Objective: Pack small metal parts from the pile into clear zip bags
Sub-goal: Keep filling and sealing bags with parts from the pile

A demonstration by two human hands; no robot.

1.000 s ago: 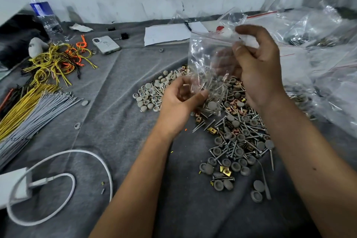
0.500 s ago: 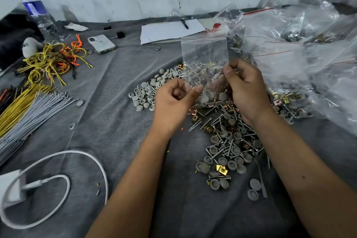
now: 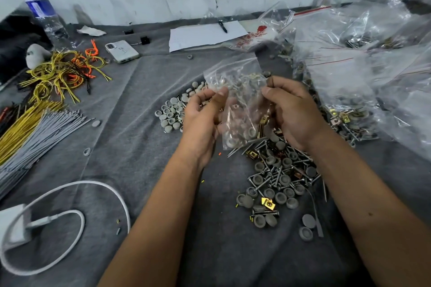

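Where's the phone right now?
In the head view the phone lies far left on the grey cloth, between the orange wires and the white paper.

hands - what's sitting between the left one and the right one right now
In the head view, the clear zip bag of small parts spans the gap between the left hand and right hand; both hold it.

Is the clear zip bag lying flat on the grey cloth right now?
No, the clear zip bag is held up between the left hand and right hand.
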